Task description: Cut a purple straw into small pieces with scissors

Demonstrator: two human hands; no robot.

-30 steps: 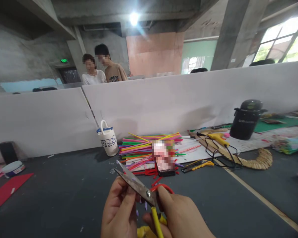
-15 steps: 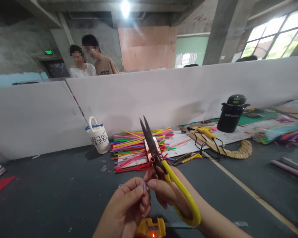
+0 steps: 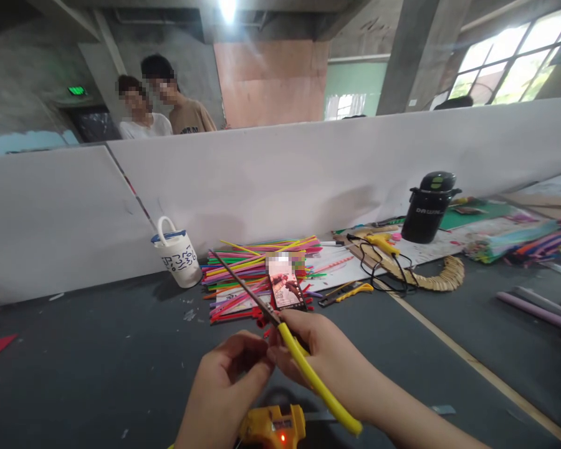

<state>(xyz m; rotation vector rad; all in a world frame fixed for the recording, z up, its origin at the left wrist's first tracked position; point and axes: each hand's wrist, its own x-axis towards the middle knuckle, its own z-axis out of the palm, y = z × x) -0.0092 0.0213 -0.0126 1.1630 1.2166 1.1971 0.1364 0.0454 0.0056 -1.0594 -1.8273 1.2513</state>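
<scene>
Scissors point(image 3: 303, 365) with yellow handles are in my right hand point(image 3: 327, 349), with the blades nearly together and pointing up and left. Close beside it, my left hand point(image 3: 229, 380) has its fingers curled into a pinch that meets the right fingertips. Whatever the left fingers grip is hidden. A small red curled piece point(image 3: 262, 322) shows near the scissors' pivot; I cannot tell whether it is held. Below the hands lies a yellow device point(image 3: 271, 427) with a glowing red light. Beyond them a phone point(image 3: 285, 287) with a lit screen leans against colourful pipe cleaners point(image 3: 234, 274).
A white cup point(image 3: 177, 259) with a handle stands left of the pipe cleaners. To the right are a yellow utility knife point(image 3: 348, 292), a yellow glue gun point(image 3: 383, 242) with black cord, a curved beige strip point(image 3: 439, 284) and a black bottle point(image 3: 427, 209). A white partition point(image 3: 271, 181) runs behind.
The scissors have swung left and lower, from nearly upright to slanting. A small purple bit that showed at my left fingertips is now out of sight.
</scene>
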